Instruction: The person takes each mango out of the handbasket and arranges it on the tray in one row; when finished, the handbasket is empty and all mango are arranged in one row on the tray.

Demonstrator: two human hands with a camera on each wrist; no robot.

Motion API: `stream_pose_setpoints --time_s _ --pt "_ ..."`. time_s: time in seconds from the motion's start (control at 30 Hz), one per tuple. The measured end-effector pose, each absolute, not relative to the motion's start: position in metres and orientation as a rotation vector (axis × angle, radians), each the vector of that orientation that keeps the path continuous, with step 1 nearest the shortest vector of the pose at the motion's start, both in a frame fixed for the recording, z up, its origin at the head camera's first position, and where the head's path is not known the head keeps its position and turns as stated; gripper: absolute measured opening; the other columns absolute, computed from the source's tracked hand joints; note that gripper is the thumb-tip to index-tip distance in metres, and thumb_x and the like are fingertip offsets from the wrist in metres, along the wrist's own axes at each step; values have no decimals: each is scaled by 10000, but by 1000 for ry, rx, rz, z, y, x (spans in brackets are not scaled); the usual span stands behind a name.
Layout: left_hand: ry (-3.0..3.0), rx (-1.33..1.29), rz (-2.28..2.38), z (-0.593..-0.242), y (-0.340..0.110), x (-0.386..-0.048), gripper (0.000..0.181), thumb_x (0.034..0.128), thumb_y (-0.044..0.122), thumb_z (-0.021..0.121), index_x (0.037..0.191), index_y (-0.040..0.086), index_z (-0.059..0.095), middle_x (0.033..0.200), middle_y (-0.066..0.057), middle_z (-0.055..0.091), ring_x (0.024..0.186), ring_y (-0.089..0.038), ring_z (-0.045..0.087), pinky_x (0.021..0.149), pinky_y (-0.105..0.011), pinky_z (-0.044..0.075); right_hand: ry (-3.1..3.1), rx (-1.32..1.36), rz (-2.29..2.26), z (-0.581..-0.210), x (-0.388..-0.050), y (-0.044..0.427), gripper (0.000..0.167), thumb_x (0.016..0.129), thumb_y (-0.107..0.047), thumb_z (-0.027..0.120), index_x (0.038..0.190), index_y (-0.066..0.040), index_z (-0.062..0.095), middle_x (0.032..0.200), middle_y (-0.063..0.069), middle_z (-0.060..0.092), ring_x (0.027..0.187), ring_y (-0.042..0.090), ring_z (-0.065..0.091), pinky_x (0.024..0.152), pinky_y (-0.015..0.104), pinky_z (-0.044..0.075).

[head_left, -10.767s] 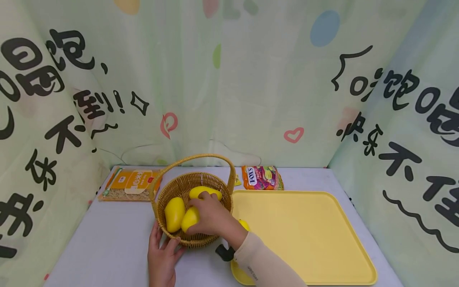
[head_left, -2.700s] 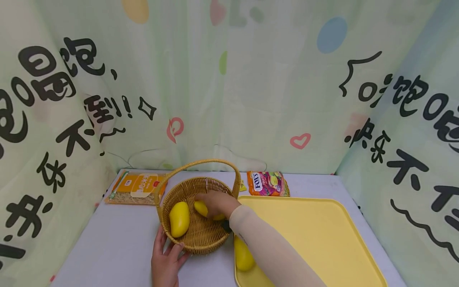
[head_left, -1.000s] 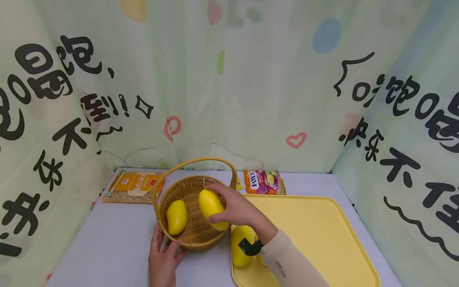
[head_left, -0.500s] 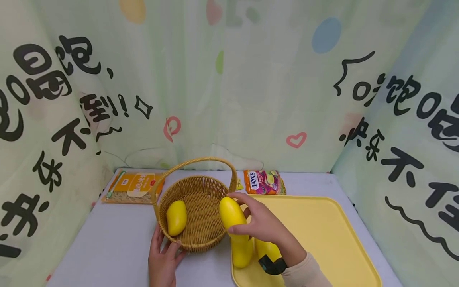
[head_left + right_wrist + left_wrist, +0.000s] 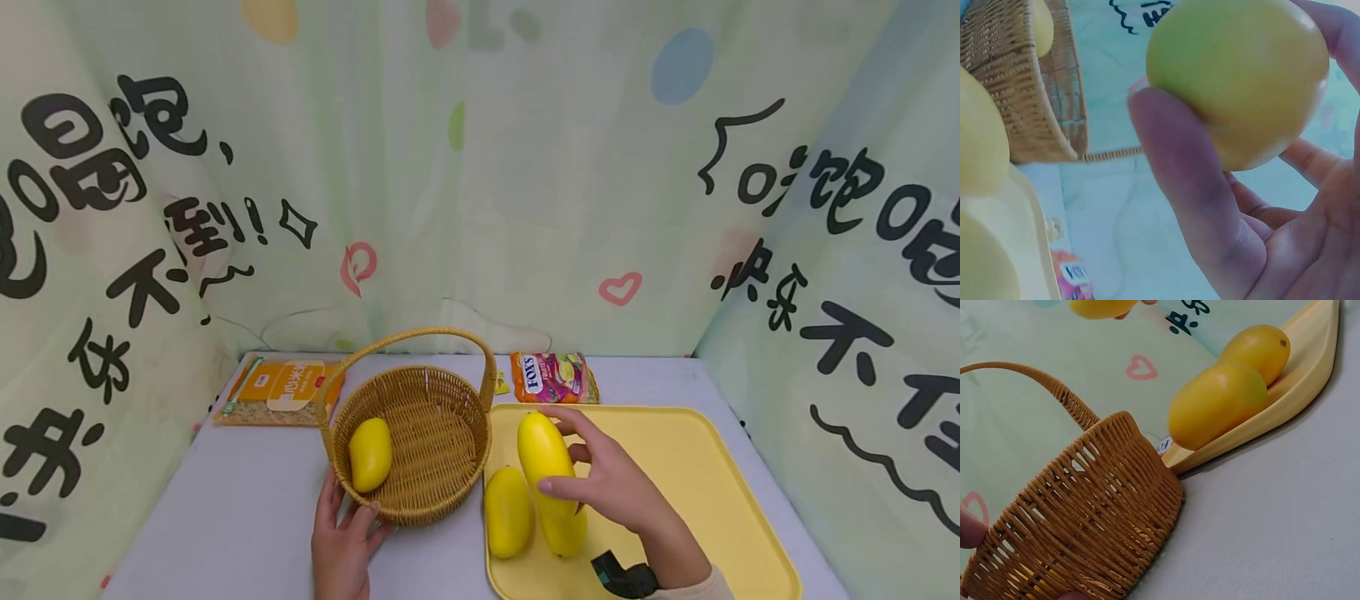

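Observation:
My right hand (image 5: 600, 475) pinches a yellow mango (image 5: 543, 450) between thumb and fingers, above the left part of the yellow tray (image 5: 675, 483). In the right wrist view the held mango (image 5: 1238, 81) shows a greenish patch. Two mangoes rest on the tray: one at its left edge (image 5: 509, 512), and another mango (image 5: 564, 533) partly hidden below the held one. A brown wicker basket (image 5: 431, 467) with a tall handle stands left of the tray. One mango (image 5: 370, 455) lies inside it. My left hand (image 5: 341, 542) holds the basket's near left rim.
At the back left lies an orange packet of grain (image 5: 277, 392). A FOX'S sweets bag (image 5: 553, 377) lies behind the tray, with a small yellow item (image 5: 501, 383) beside it. Printed curtains (image 5: 480, 208) enclose the white table's back and sides.
Two mangoes have left the basket since the oldest frame. My right hand lifts the latest one out and carries it right, over the tray. My left hand stays at the basket.

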State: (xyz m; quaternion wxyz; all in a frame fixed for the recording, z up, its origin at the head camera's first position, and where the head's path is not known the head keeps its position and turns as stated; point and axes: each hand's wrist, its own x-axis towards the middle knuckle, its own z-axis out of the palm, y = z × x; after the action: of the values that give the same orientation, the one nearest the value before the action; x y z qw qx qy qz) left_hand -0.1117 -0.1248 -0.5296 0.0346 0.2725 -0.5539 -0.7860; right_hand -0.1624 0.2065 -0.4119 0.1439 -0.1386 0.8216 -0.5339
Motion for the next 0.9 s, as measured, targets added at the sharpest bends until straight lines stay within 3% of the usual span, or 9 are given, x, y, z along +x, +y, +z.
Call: stream_pose_setpoints --time_s 0.27,0.9 --pt "-1705 827 -2412 -528 -124 -112 985 1007 16 598 1713 378 15 1794 -97 5 1535 -430 325 1008 -533 590 2346 -266 -1611 -412 -148 238 789 882 -202 837 1558 -290 439 1433 251 410 1020 295 688 671 432 651" --pt "-1705 820 -2410 -533 -125 -111 967 1022 7 571 1710 389 8 1796 -91 -4 1518 -408 338 1029 -563 570 2324 45 -1578 -447 -117 283 832 920 -216 811 1613 -288 356 1489 230 381 964 223 673 623 438 625"
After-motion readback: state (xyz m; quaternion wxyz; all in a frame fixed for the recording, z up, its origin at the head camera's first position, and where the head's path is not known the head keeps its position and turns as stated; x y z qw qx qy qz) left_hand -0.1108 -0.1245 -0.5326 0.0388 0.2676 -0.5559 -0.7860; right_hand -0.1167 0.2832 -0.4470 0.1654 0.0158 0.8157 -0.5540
